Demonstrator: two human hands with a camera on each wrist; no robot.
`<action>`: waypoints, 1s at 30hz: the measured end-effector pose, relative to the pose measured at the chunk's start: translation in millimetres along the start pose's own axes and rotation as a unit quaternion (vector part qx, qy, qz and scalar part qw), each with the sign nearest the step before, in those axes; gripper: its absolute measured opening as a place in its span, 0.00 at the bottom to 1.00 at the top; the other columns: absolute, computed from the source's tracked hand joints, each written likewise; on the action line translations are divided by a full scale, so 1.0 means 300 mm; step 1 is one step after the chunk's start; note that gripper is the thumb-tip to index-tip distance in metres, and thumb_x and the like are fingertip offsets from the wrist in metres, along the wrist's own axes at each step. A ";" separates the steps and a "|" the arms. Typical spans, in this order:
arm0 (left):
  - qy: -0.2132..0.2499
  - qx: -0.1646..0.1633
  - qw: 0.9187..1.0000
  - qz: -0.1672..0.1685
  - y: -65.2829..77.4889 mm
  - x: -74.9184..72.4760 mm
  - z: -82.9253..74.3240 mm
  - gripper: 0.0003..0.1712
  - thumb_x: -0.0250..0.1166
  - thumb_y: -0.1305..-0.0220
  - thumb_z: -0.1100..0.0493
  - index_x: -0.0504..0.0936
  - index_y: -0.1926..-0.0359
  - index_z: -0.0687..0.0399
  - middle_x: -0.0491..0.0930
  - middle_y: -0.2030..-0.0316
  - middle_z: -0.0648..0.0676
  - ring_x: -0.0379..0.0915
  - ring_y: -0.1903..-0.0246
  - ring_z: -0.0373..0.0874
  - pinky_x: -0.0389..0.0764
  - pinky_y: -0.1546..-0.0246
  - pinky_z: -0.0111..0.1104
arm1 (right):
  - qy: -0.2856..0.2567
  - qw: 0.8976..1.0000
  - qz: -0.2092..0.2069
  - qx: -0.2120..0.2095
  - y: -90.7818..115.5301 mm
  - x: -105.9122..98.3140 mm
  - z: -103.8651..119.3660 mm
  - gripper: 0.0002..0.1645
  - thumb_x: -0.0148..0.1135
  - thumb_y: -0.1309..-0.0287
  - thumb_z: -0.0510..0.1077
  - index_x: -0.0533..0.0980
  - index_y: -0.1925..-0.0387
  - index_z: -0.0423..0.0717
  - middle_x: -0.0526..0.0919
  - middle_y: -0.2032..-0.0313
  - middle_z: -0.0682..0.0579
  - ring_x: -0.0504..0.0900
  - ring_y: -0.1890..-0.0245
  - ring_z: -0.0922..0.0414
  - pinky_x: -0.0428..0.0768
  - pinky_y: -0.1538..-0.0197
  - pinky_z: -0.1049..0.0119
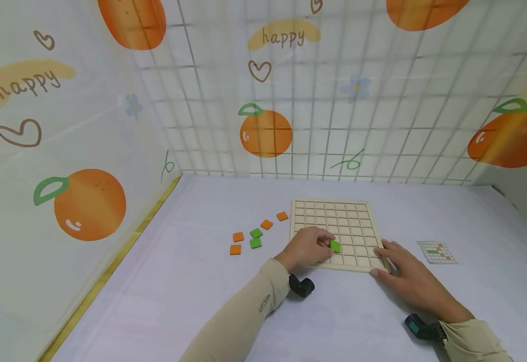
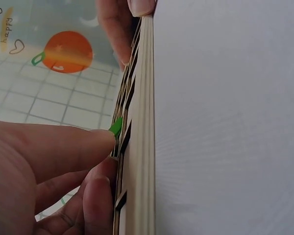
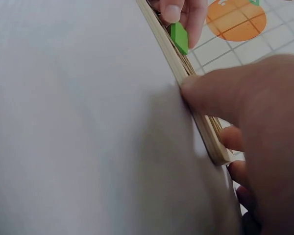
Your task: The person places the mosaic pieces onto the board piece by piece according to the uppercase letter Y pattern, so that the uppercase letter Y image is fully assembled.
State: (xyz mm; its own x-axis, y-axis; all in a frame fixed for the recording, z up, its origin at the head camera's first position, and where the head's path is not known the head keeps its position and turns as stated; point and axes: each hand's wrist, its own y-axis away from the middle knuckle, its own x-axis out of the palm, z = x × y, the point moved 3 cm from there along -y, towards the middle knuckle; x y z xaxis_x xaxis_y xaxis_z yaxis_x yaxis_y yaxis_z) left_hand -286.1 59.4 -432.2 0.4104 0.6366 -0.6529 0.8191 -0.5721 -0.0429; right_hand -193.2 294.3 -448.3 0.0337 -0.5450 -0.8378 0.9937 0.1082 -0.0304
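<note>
My left hand (image 1: 307,247) pinches a green square tile (image 1: 334,246) between thumb and fingertips, over the near part of a light wooden grid board (image 1: 351,221). In the left wrist view the tile (image 2: 116,127) stands tilted at the board's slots. The right wrist view shows the green tile (image 3: 179,38) with its lower edge close to the board. My right hand (image 1: 410,276) holds the board's near right corner, with the thumb (image 3: 206,90) against the front edge and the other fingers along the right side and top.
Left of the board lie loose green tiles (image 1: 256,243) and several orange tiles (image 1: 267,224). A small printed grid card (image 1: 437,252) with a coloured pattern lies to the right. A white patterned curtain (image 1: 209,100) stands behind the pale tabletop (image 1: 177,281).
</note>
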 end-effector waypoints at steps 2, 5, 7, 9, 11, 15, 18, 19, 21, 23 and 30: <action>-0.005 0.002 1.000 -0.001 -0.002 0.002 0.002 0.18 0.69 0.39 0.63 0.86 0.47 0.55 0.78 0.67 0.40 0.72 0.65 0.32 0.74 0.60 0.23 | 0.001 1.000 0.001 0.001 0.000 0.000 0.002 0.49 0.62 0.39 0.69 0.67 0.31 0.38 0.55 0.26 0.32 0.47 0.26 0.32 0.51 0.34 0.30; -0.014 0.000 1.000 -0.001 -0.003 0.003 0.001 0.18 0.69 0.39 0.63 0.86 0.48 0.55 0.78 0.67 0.40 0.71 0.65 0.32 0.74 0.60 0.23 | 0.001 1.000 0.000 -0.002 0.000 -0.003 0.005 0.49 0.62 0.38 0.69 0.67 0.31 0.37 0.55 0.26 0.32 0.48 0.26 0.32 0.52 0.34 0.30; -0.018 -0.002 1.000 0.000 -0.004 0.004 0.000 0.17 0.69 0.39 0.63 0.86 0.48 0.55 0.78 0.68 0.40 0.71 0.65 0.32 0.74 0.60 0.23 | -0.001 1.000 0.000 -0.005 0.000 -0.006 0.007 0.48 0.62 0.38 0.68 0.67 0.31 0.36 0.55 0.27 0.32 0.48 0.27 0.31 0.52 0.34 0.30; -0.020 -0.003 1.000 0.001 -0.006 0.005 -0.002 0.17 0.69 0.39 0.64 0.86 0.48 0.55 0.78 0.68 0.40 0.71 0.66 0.33 0.74 0.60 0.23 | -0.003 1.000 0.000 -0.008 0.000 -0.009 0.008 0.48 0.62 0.38 0.67 0.67 0.31 0.36 0.55 0.27 0.32 0.48 0.27 0.32 0.52 0.34 0.30; -0.022 -0.004 1.000 0.001 -0.008 0.007 -0.002 0.16 0.69 0.39 0.64 0.86 0.49 0.56 0.78 0.68 0.40 0.71 0.66 0.33 0.74 0.61 0.23 | -0.006 1.000 -0.001 -0.010 0.000 -0.011 0.009 0.48 0.63 0.37 0.67 0.67 0.31 0.36 0.55 0.27 0.32 0.48 0.26 0.32 0.52 0.34 0.30; -0.028 -0.003 1.000 0.000 -0.011 0.008 -0.001 0.16 0.70 0.39 0.64 0.86 0.49 0.55 0.77 0.69 0.40 0.70 0.67 0.32 0.73 0.61 0.23 | -0.004 1.000 -0.002 -0.014 0.000 -0.011 0.007 0.47 0.63 0.37 0.66 0.67 0.31 0.36 0.56 0.27 0.32 0.48 0.27 0.32 0.52 0.34 0.30; -0.029 -0.005 1.000 0.001 -0.013 0.007 -0.003 0.15 0.70 0.39 0.63 0.86 0.50 0.55 0.77 0.69 0.41 0.70 0.67 0.33 0.73 0.62 0.23 | 0.002 1.000 -0.004 -0.013 -0.001 -0.011 0.006 0.47 0.62 0.37 0.66 0.68 0.31 0.36 0.56 0.27 0.32 0.48 0.27 0.32 0.52 0.34 0.30; -0.027 -0.008 1.000 0.001 -0.013 0.007 -0.004 0.15 0.70 0.39 0.63 0.86 0.50 0.55 0.77 0.69 0.41 0.70 0.67 0.33 0.73 0.62 0.23 | 0.003 1.000 -0.005 -0.012 -0.001 -0.010 0.006 0.47 0.62 0.37 0.66 0.68 0.31 0.36 0.56 0.27 0.32 0.48 0.26 0.32 0.52 0.34 0.30; -0.026 -0.014 1.000 0.002 -0.014 0.007 -0.006 0.15 0.70 0.39 0.62 0.87 0.50 0.55 0.77 0.69 0.41 0.70 0.67 0.33 0.73 0.62 0.23 | 0.002 1.000 -0.004 -0.010 -0.001 -0.010 0.006 0.47 0.62 0.37 0.66 0.67 0.31 0.36 0.55 0.26 0.32 0.48 0.26 0.32 0.52 0.34 0.30; -0.024 -0.020 1.000 0.002 -0.015 0.007 -0.008 0.15 0.71 0.39 0.61 0.87 0.50 0.54 0.77 0.69 0.41 0.70 0.67 0.33 0.73 0.62 0.23 | 0.000 1.000 -0.003 -0.008 0.000 -0.009 0.006 0.47 0.62 0.37 0.67 0.67 0.31 0.36 0.55 0.26 0.32 0.48 0.26 0.32 0.52 0.34 0.30; -0.033 -0.019 0.999 0.000 -0.017 0.009 -0.008 0.16 0.70 0.39 0.63 0.87 0.50 0.54 0.77 0.70 0.40 0.69 0.68 0.32 0.73 0.63 0.23 | 0.004 1.000 -0.005 -0.012 0.000 -0.006 0.002 0.47 0.62 0.37 0.67 0.68 0.31 0.36 0.56 0.26 0.32 0.48 0.27 0.32 0.52 0.34 0.30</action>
State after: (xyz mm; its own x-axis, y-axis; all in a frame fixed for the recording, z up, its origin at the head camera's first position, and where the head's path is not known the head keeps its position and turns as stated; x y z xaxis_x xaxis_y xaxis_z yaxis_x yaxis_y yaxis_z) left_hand -288.1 65.2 -432.0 0.3843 0.6008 -0.7010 0.8342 -0.5513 -0.0152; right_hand -193.1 294.8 -446.3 0.0235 -0.5392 -0.8419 0.9912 0.1224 -0.0508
